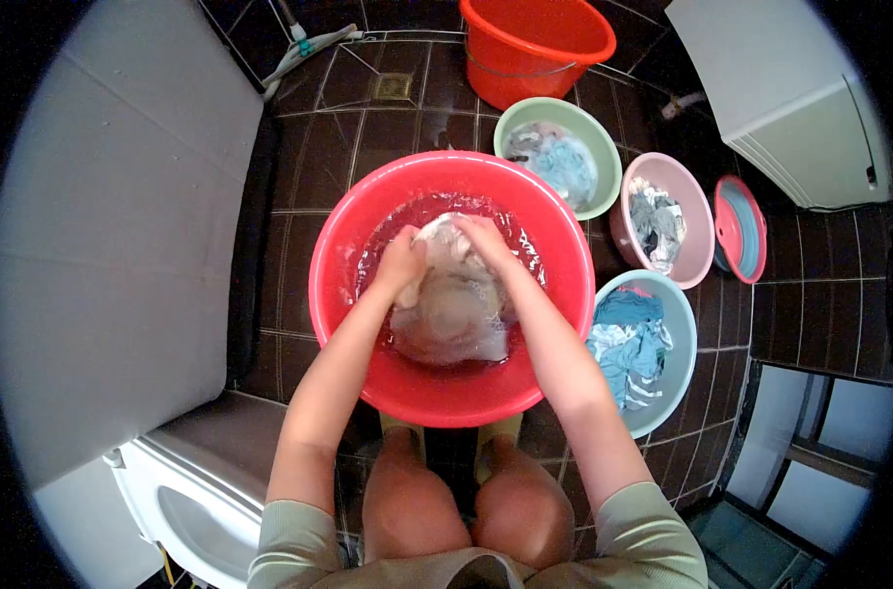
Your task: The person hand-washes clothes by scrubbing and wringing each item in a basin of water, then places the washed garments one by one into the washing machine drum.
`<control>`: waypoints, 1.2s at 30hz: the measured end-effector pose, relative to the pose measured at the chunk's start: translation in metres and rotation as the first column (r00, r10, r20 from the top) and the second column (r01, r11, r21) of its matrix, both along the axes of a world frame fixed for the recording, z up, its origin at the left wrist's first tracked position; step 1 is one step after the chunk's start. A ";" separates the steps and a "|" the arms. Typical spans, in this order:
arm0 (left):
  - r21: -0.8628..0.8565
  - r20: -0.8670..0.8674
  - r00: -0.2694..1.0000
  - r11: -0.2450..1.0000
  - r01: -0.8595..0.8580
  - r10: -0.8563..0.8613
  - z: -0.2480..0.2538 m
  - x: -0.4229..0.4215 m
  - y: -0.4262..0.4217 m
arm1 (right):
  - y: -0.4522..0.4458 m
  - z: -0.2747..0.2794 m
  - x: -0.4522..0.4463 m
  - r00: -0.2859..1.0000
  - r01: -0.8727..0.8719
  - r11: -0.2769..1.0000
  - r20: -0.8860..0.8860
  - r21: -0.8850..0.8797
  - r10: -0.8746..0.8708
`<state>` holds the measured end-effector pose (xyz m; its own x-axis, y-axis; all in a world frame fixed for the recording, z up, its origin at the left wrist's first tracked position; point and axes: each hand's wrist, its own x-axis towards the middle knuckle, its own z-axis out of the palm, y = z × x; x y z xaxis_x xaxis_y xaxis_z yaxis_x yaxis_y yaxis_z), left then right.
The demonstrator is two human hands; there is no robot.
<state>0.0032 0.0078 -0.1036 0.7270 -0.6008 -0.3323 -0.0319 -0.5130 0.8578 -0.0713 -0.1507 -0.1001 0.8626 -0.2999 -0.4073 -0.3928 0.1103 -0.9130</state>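
Wears pale green sleeves nearest the camera, well back from either hand, with bare knees between them. Reaches both forearms forward over the near rim of a large red basin and dips into the water under the palms. Clamps the left hand on one side of a wet pale cloth, fingers curled inward and partly hidden in the folds. Clamps the right hand on the far edge of the same cloth, just beside the left hand but apart from it. Spreads the rest of the cloth below and between both wrists, swollen and sheer in the water, well inside the red basin.

Has a green basin of sudsy blue and grey clothes ahead and to the right of the right hand, and a red bucket farther beyond. Has a pink basin of grey and white garments farther right, then a smaller pink-rimmed basin. Has a light blue basin of blue and white laundry nearer the body, right of the right forearm. Stands on dark tiles around the red basin, left of the left hand too.
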 end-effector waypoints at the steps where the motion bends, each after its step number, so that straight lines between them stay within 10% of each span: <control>1: -0.140 -0.158 0.977 0.976 -0.165 0.143 -0.002 0.004 -0.004 | 0.002 0.001 0.003 0.995 0.061 0.985 0.073 0.164 -0.073; 3: -0.284 -0.652 0.734 0.838 -0.467 0.187 0.027 0.002 -0.005 | 0.021 0.063 0.005 0.979 0.135 0.839 0.059 0.527 -0.194; 7: -0.254 -0.825 0.541 0.749 -0.612 0.163 0.051 -0.004 -0.005 | 0.049 0.042 0.010 0.947 0.083 0.994 0.306 0.073 -0.101; 10: -0.181 -0.861 0.504 0.886 -0.428 0.067 0.067 -0.017 0.000 | 0.058 0.025 0.005 0.942 0.302 0.886 0.256 -0.353 -0.219; 14: -0.351 -0.864 0.418 0.931 -0.099 -0.281 0.060 -0.006 -0.002 | 0.025 0.031 0.006 0.982 0.174 0.808 0.043 -0.564 -0.182; 18: -0.326 -0.645 0.749 0.940 -0.096 -0.147 0.058 -0.018 -0.007 | 0.010 0.064 -0.004 0.988 -0.026 0.576 -0.108 -0.817 -0.109; 20: -0.064 -0.186 0.967 0.984 0.166 -0.175 0.043 -0.016 -0.005 | 0.002 0.061 -0.008 0.999 -0.047 0.530 -0.038 -0.847 0.029; 22: 0.370 0.399 0.845 0.906 0.206 -0.356 0.048 -0.024 0.004 | 0.003 0.060 -0.014 0.966 -0.180 0.410 -0.081 -0.894 0.247; 26: 0.667 0.054 0.820 0.632 0.395 -0.569 0.038 -0.020 0.007 | 0.025 0.042 -0.022 0.822 -0.537 0.243 -0.437 -0.808 0.366; 30: 0.698 0.122 0.843 0.649 0.303 -0.524 0.053 -0.019 0.005 | 0.028 0.023 -0.015 0.648 -0.761 0.282 -0.693 -0.584 0.316; 36: 0.388 0.541 0.827 0.917 -0.086 -0.151 0.059 -0.006 0.005 | 0.013 0.048 -0.011 0.921 -0.371 0.616 -0.358 -0.695 0.152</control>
